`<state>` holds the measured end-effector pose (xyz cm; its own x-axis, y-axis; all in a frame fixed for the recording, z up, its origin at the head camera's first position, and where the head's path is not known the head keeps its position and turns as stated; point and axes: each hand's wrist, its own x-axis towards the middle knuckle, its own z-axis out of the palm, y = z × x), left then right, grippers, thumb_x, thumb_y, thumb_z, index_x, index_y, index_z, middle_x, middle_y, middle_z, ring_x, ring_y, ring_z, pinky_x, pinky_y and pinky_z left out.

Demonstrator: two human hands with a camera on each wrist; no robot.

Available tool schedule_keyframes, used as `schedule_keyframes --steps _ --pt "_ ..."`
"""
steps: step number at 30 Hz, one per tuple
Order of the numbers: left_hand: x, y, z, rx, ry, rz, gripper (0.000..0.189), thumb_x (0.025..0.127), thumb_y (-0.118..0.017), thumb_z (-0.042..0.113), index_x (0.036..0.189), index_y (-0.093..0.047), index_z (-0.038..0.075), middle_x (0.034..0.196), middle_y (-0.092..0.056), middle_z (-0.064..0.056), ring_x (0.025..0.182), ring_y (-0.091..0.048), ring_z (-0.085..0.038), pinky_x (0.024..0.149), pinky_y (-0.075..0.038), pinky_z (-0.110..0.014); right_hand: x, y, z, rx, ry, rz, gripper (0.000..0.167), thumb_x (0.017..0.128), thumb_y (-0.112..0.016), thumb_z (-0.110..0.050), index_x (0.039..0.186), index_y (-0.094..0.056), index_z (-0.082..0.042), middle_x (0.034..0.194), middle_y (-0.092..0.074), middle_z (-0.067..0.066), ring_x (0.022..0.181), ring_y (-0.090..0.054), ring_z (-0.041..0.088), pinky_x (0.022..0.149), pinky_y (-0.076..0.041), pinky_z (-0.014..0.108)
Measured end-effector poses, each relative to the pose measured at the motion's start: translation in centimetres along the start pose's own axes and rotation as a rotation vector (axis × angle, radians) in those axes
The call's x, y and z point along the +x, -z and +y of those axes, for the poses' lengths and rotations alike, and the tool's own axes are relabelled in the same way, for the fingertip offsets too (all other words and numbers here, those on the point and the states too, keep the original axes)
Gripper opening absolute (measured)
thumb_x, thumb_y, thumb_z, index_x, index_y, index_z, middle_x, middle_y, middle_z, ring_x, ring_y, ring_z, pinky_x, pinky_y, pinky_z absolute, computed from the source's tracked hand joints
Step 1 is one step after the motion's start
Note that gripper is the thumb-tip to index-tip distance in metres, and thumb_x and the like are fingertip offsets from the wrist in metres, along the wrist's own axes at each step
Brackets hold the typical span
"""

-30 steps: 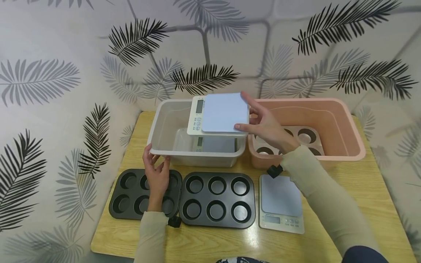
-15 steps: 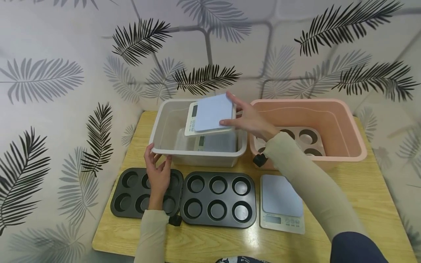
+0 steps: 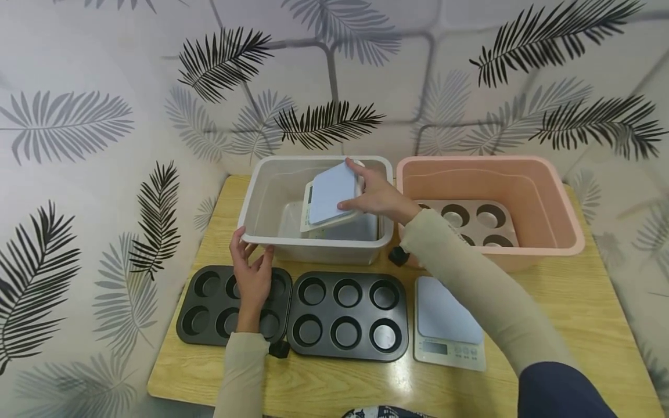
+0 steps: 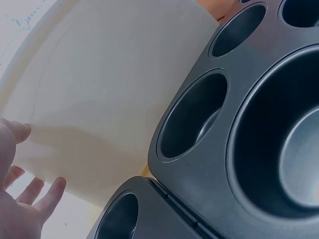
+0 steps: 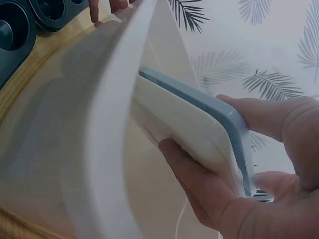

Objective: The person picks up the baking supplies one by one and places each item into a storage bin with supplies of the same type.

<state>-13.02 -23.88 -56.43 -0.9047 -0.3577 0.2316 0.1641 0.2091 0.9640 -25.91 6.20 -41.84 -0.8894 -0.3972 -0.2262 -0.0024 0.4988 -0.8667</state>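
Observation:
My right hand [image 3: 373,194] grips a white kitchen scale [image 3: 329,194] by its right end, thumb and fingers on opposite faces. The scale is tilted, its display end pointing left and down into the white bin [image 3: 319,252]. In the right wrist view, the scale's edge [image 5: 179,119] shows beyond the bin's rim. Under it, another scale [image 3: 355,228] lies on the bin's floor, partly covered. My left hand [image 3: 252,278] holds the bin's front left corner, with a finger up at the rim and the thumb [image 4: 17,130] against the wall.
A pink bin [image 3: 543,209] with a light muffin tin [image 3: 473,216] inside stands right of the white one. Two dark muffin tins [image 3: 347,316] [image 3: 195,305] and a third scale [image 3: 449,325] lie in front on the wooden table [image 3: 564,325]. A patterned wall covering rises behind.
My right hand has carried the scale left and down from above the white bin into its opening, tilting it more steeply. The left hand stays at the bin's corner.

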Motion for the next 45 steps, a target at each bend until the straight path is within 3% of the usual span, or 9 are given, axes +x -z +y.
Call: schedule_keyframes --steps 12,16,20,23,27,30,37,45 --pt "0.0 -0.2 0.0 -0.003 -0.037 -0.015 0.072 0.105 -0.072 0.007 0.166 -0.036 0.02 0.165 -0.05 -0.013 0.141 -0.056 -0.031 0.097 -0.056 -0.014 -0.2 -1.2 0.8 -0.118 -0.027 0.002 0.109 0.092 -0.088 -0.017 0.177 -0.02 -0.018 0.179 -0.028 0.022 0.167 -0.028 0.037 0.137 -0.025 0.054" --pt "0.0 -0.2 0.0 -0.007 -0.039 -0.015 0.072 0.105 -0.072 0.005 0.166 -0.036 0.019 0.164 -0.05 -0.014 0.14 -0.056 -0.03 0.097 -0.056 -0.014 -0.5 -1.0 0.9 -0.14 -0.041 -0.048 0.101 0.098 -0.082 -0.021 0.177 -0.019 -0.016 0.179 -0.028 0.023 0.166 -0.029 0.037 0.136 -0.028 0.054" --pt "0.2 -0.2 0.0 -0.019 -0.04 -0.02 0.071 0.105 -0.072 0.007 0.166 -0.037 0.02 0.163 -0.051 -0.013 0.14 -0.055 -0.028 0.097 -0.056 -0.015 -1.7 0.5 -0.2 -0.165 -0.106 -0.142 0.088 0.105 -0.073 -0.03 0.176 -0.023 -0.012 0.182 -0.02 0.02 0.147 -0.056 0.036 0.118 -0.054 0.047" --pt "0.4 -0.1 0.1 -0.019 -0.048 -0.016 0.072 0.105 -0.072 0.008 0.166 -0.036 0.021 0.162 -0.051 -0.012 0.139 -0.055 -0.027 0.097 -0.057 -0.015 -2.6 2.0 -1.6 -0.227 -0.135 -0.165 0.083 0.107 -0.07 -0.037 0.174 -0.028 -0.011 0.18 -0.025 0.022 0.114 -0.077 0.034 0.099 -0.065 0.043" --pt "0.4 0.0 0.2 -0.002 -0.053 -0.001 0.072 0.105 -0.072 0.005 0.166 -0.035 0.019 0.163 -0.05 -0.013 0.138 -0.055 -0.027 0.096 -0.056 -0.014 -3.5 3.3 -3.2 -0.301 -0.115 -0.155 0.085 0.107 -0.07 -0.041 0.174 -0.028 -0.011 0.168 -0.042 0.031 0.097 -0.083 0.032 0.112 -0.058 0.047" --pt "0.4 -0.1 0.2 0.006 -0.043 0.004 0.072 0.105 -0.069 0.001 0.166 -0.033 0.015 0.165 -0.048 -0.018 0.138 -0.054 -0.029 0.095 -0.055 -0.013 -4.0 3.6 -3.7 -0.305 -0.109 -0.171 0.088 0.106 -0.072 -0.04 0.175 -0.025 -0.012 0.167 -0.042 0.033 0.098 -0.083 0.031 0.118 -0.053 0.051" --pt "0.1 -0.3 0.1 0.005 -0.022 0.009 0.07 0.105 -0.066 -0.004 0.165 -0.032 0.01 0.165 -0.046 -0.024 0.141 -0.053 -0.035 0.097 -0.054 -0.015 -4.6 3.3 -3.8 -0.27 -0.082 -0.2 0.092 0.105 -0.075 -0.035 0.175 -0.022 -0.01 0.172 -0.037 0.032 0.102 -0.082 0.032 0.115 -0.056 0.052" --pt "0.0 -0.1 -0.2 0.002 -0.036 -0.006 0.073 0.105 -0.071 0.006 0.166 -0.034 0.019 0.164 -0.05 -0.013 0.141 -0.055 -0.031 0.098 -0.056 -0.017 -5.1 3.3 -3.4 -0.294 -0.058 -0.196 0.091 0.104 -0.075 -0.032 0.175 -0.022 -0.008 0.17 -0.042 0.029 0.145 -0.061 0.04 0.116 -0.055 0.053"
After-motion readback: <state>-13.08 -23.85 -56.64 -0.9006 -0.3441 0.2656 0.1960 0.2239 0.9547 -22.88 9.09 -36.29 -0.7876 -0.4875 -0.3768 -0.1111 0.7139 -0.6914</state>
